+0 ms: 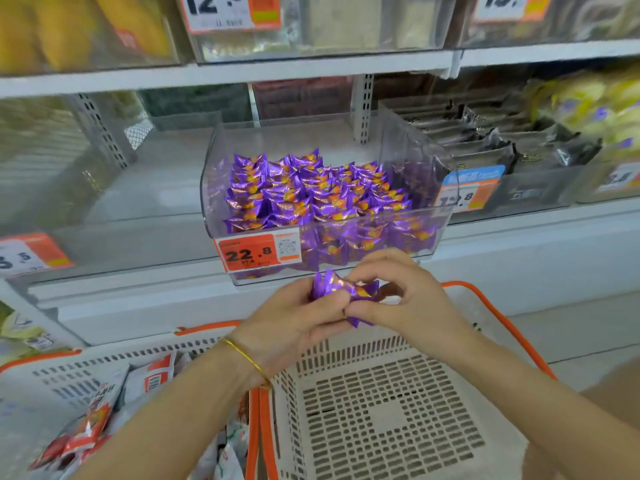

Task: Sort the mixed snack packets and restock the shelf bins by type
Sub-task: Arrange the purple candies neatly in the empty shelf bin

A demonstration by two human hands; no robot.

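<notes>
White-and-red snack packets (pixel 152 375) lie in a slotted left basket (pixel 52 386) with an orange rim, low and to the left of the left grip. Left grip (pixel 294 317): fingers curled, thumb and fingertips pinching a small bunch of held purple packets (pixel 341 289) from its left side. A gold bangle (pixel 247 358) sits on that wrist. The bunch is between the two grips, in the air, touching both; count of packets in it cannot be told. Right grip (pixel 408 299): thumb and forefinger pinch the right side of the same bunch, the other fingers arched above it. Directly above and beyond both grips stands a clear bin (pixel 212 188) on the shelf (pixel 156 271), filled with binned purple packets (pixel 311 192) of the same orange-marked wrapper, in rows. An orange price tag (pixel 258 252) reading 22.8 is fixed to the bin's front, just up-left of the left grip. Below the right grip sits a right basket (pixel 346 351), also slotted, orange-rimmed, side by side with the first. Up and to the right of the right grip, a neighbouring bin holds black packets (pixel 485 143). Further right are blurred yellow packets (pixel 595 102).
</notes>
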